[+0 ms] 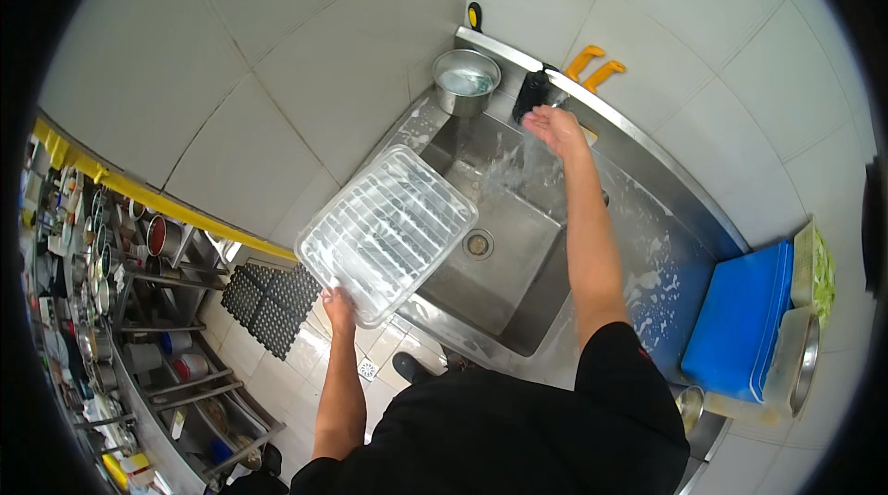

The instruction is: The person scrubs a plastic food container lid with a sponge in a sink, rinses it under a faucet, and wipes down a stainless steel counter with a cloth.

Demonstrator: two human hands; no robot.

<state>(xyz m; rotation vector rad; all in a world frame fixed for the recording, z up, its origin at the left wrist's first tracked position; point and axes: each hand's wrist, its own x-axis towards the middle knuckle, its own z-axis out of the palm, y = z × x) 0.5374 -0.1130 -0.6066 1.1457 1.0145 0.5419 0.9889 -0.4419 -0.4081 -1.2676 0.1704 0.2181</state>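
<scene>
My left hand (338, 307) grips the near corner of a clear, ribbed rectangular plastic lid or tray (388, 238). White suds streak the ribs, and the piece is tilted over the left edge of a stainless steel sink (499, 294). My right hand (557, 131) reaches to the back of the sink with its fingers extended and nothing in its grasp. Beside its fingertips hangs a black object (531, 94), of a kind I cannot make out. Running water (528, 160) splashes below that hand into the basin; the round drain (478, 244) is visible.
In the back corner stands a steel pot (465, 96) of soapy water. Orange handles (602, 74) stick up behind the backsplash. A blue plastic container (739, 321) stands on the sudsy right drainboard. On the left are a black rubber mat (270, 307) and metal shelving (191, 391) with cookware.
</scene>
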